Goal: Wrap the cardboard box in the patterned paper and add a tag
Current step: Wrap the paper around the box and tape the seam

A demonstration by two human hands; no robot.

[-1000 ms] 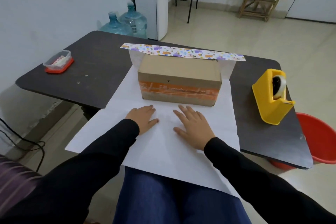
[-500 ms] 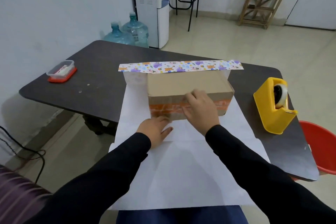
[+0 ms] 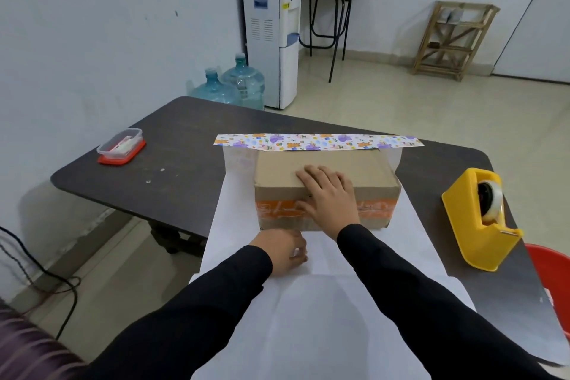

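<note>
A brown cardboard box (image 3: 367, 176) with an orange band on its front stands on the wrapping paper (image 3: 324, 311), which lies white side up. The paper's far edge is folded up behind the box and shows its patterned side (image 3: 317, 142). My right hand (image 3: 328, 194) lies over the box's near top edge, fingers on the top and thumb on the front face. My left hand (image 3: 282, 250) rests on the paper just in front of the box, its fingers curled; whether it pinches the paper is not clear.
A yellow tape dispenser (image 3: 479, 219) stands right of the box on the dark table (image 3: 172, 170). A small clear container with a red lid (image 3: 121, 146) sits at the table's left. A red bucket (image 3: 552, 271) is on the floor, right. Water bottles (image 3: 229, 85) stand behind the table.
My right hand went from flat on the paper up onto the box and slid further over its top. The left hand curled its fingers near the box's front. The view rose.
</note>
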